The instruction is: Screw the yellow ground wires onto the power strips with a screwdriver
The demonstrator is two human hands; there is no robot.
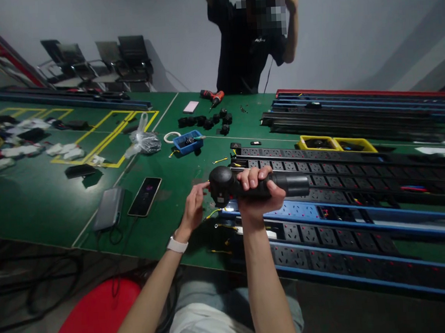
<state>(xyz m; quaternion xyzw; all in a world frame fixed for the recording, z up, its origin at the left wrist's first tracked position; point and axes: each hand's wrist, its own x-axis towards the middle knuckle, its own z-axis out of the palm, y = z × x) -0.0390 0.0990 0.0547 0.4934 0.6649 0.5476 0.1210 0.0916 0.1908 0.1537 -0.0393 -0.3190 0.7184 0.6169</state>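
Observation:
My right hand (261, 187) is wrapped around a black handheld tool (222, 180), held level above the table. The tool has a rounded head on the left and a stepped cylindrical end on the right; its exact kind is unclear. At the rounded head's left side is my left hand (195, 207), its fingertips drawn together and touching there. Whatever small thing lies between those fingertips is hidden. Below and to the right of the tool lie long black socket strips (328, 234) and a blue socket strip (295, 211), with yellow-green wires (213, 214) at their left ends.
A phone (145, 196) and a grey power bank (109, 208) lie on the green table (181, 228). Beyond are a blue bin (187, 144), a yellow bin (336, 144), a plastic bag (144, 140) and a red drill (213, 97). Across stands a person (242, 46). A red stool (99, 317) is below left.

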